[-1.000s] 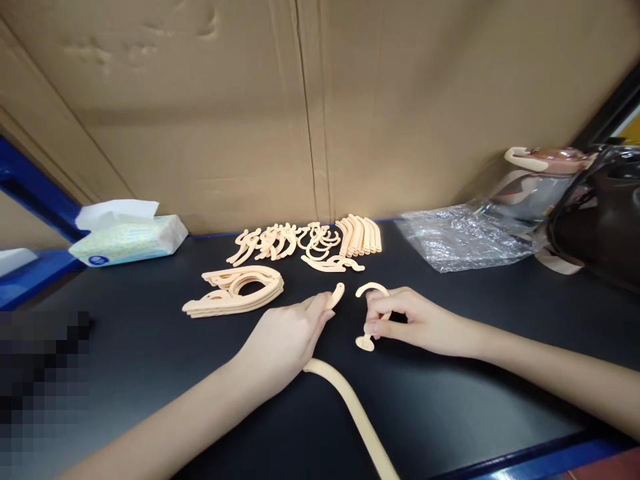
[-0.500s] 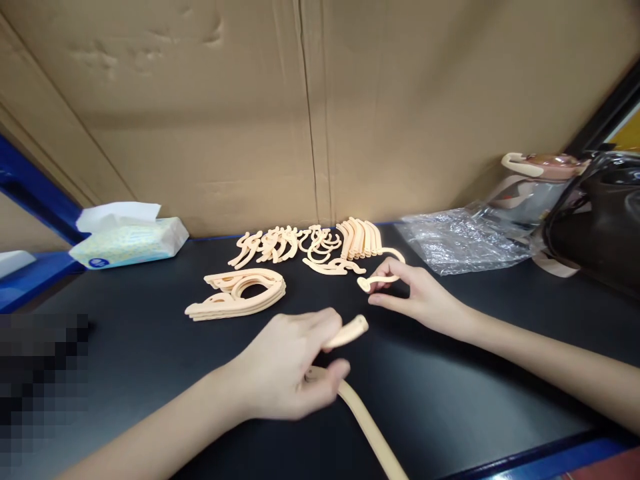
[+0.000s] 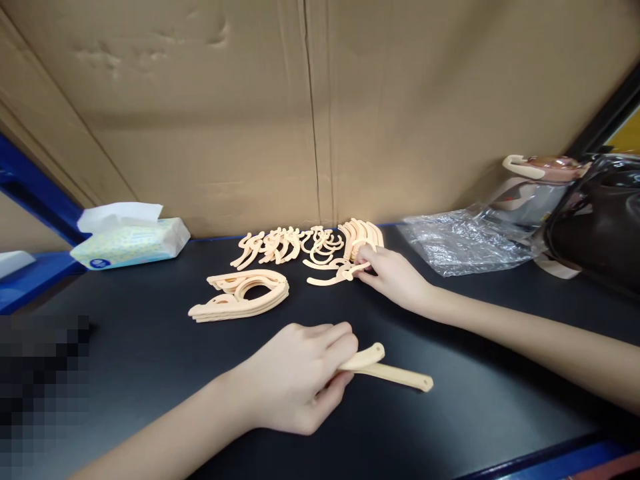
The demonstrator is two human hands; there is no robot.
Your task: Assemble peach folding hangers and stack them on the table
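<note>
My left hand (image 3: 305, 373), low in the middle, is closed around two beige plastic hanger arms; one short curved arm (image 3: 367, 357) lies over a longer straight one (image 3: 400, 377). Their far ends, with small holes, stick out to the right, while my fingers hide the rest. Farther back, my right hand (image 3: 390, 273) pinches a thin beige hanger hook (image 3: 359, 268) with a round end. It is at the front of a row of curved hanger arms (image 3: 363, 229), beside some loose pieces (image 3: 323, 281). A stack of folded beige hangers (image 3: 240, 308) lies left of centre.
More curved pieces (image 3: 280, 245) and hooks (image 3: 323, 247) lie along the cardboard wall (image 3: 225, 133). A tissue pack (image 3: 133, 243) stands at the left. Clear plastic wrap (image 3: 460, 240), a bottle (image 3: 537, 190) and a dark bag (image 3: 595, 227) are at the right on the black table (image 3: 480, 413).
My right hand has moved back and left with the hook to the piled parts. My left hand has closed more tightly, and the longer arm has swung from pointing toward me to pointing right.
</note>
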